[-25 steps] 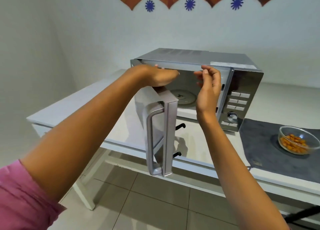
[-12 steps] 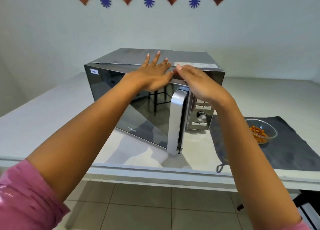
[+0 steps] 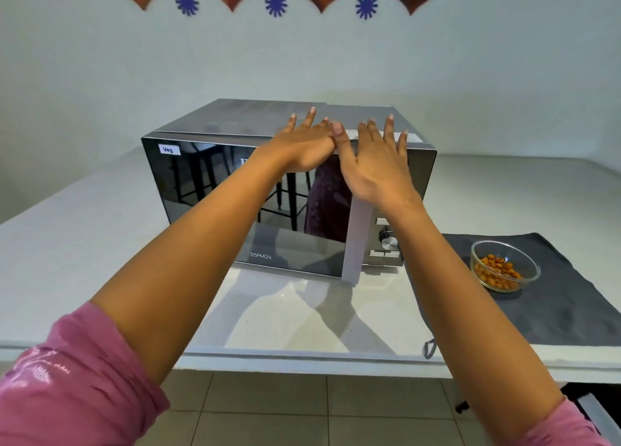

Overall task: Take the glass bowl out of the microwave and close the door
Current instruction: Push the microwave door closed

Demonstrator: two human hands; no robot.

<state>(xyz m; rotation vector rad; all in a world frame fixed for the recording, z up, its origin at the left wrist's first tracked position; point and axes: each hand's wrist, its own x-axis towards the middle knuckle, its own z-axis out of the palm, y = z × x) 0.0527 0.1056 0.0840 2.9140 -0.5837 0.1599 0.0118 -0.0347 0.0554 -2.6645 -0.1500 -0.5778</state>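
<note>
Left hand (image 3: 304, 146): flat, fingers spread, grasping nothing, palm pressed against the top front edge of the microwave (image 3: 289, 183). Right hand (image 3: 376, 163): likewise splayed and empty, laid over the upper right of the mirrored door (image 3: 235, 203), beside the silver handle (image 3: 354, 244); thumb touching the left hand. Door flush with the casing along the visible top and bottom edges; latch engagement not verifiable. Control panel (image 3: 386, 240) with dial partly hidden behind the right wrist.

Glass bowl (image 3: 504, 265): out of the oven, upright, holding orange-brown pieces, resting on the dark grey cloth (image 3: 571, 297) toward the right edge of the countertop (image 3: 84, 250), well apart from the microwave.

Step in hand, as judged: final push on the door; removal of the bowl complete. Next move calls for confirming the catch, then lifting both palms straight off without shifting the microwave.
</note>
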